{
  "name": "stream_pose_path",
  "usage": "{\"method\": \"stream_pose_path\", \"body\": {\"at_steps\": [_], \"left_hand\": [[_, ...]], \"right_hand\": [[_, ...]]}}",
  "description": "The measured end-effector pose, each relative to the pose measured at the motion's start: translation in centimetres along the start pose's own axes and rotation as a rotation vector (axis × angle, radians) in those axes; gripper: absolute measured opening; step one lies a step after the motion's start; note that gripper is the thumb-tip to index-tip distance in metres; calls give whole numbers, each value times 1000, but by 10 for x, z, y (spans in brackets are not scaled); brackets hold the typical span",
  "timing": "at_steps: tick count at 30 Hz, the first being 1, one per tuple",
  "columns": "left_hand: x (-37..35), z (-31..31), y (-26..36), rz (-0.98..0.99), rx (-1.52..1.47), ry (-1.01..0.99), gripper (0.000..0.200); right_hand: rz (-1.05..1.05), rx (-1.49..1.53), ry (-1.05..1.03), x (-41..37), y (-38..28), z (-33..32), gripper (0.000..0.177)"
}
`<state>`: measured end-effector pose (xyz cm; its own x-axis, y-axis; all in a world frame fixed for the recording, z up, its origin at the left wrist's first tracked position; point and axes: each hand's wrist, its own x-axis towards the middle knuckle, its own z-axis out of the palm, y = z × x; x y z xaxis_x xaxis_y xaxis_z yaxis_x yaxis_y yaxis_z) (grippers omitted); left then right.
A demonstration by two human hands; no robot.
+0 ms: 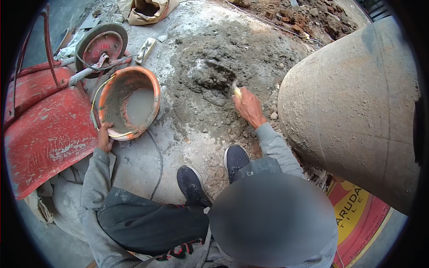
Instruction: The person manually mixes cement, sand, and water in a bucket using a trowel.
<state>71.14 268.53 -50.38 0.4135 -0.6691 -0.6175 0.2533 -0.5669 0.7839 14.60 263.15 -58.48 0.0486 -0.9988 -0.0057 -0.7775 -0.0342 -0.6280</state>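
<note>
My left hand (104, 137) grips the near rim of an orange bucket (154, 82), which tilts toward the mortar and has grey watery liquid in its bottom. In my right hand (249, 107) is the pale handle of a trowel (236, 90). Its blade is down in a heap of wet grey mortar (205, 73) on the ground and is mostly hidden by it. A yellow-and-white bucket handle hangs along the bucket's left side.
An overturned red wheelbarrow (53, 120) lies at the left, its wheel (102, 47) up. A large concrete cylinder (348, 98) stands at the right. Behind are an open paper sack (147, 10), a white power strip (145, 50) and rubble (308, 15). A dark cable (158, 165) crosses the floor.
</note>
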Motion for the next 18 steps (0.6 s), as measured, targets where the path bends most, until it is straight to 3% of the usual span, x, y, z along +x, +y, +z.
{"method": "stream_pose_path", "body": {"at_steps": [1, 5, 7, 8, 10, 11, 13, 15, 16, 18], "left_hand": [[1, -1, 2, -2, -2, 7, 17], [0, -6, -6, -13, -17, 14, 21], [5, -8, -7, 12, -6, -1, 20], [5, -8, -6, 12, -15, -13, 20], [3, -6, -7, 10, -21, -4, 20], [3, -5, -6, 13, -24, 0, 19], [0, -2, -4, 4, -2, 2, 18], [-1, -1, -2, 4, 15, 12, 16], [0, -1, -4, 1, 22, 28, 18], [-1, 0, -2, -8, 34, 44, 22]], "right_hand": [[117, 31, -76, 2, -3, -13, 29], [362, -36, 28, -24, 51, -43, 36], [313, -245, 53, -51, 110, -32, 40], [305, -247, 51, -58, 101, -36, 40], [782, 193, -203, -78, 81, -42, 40], [780, 194, -207, -85, 74, -36, 40], [913, 545, -337, -99, 55, -21, 38], [935, 705, -425, -106, 32, -3, 34], [839, 681, -480, -105, 21, 9, 34], [840, 763, -574, -91, -11, 21, 34]]}}
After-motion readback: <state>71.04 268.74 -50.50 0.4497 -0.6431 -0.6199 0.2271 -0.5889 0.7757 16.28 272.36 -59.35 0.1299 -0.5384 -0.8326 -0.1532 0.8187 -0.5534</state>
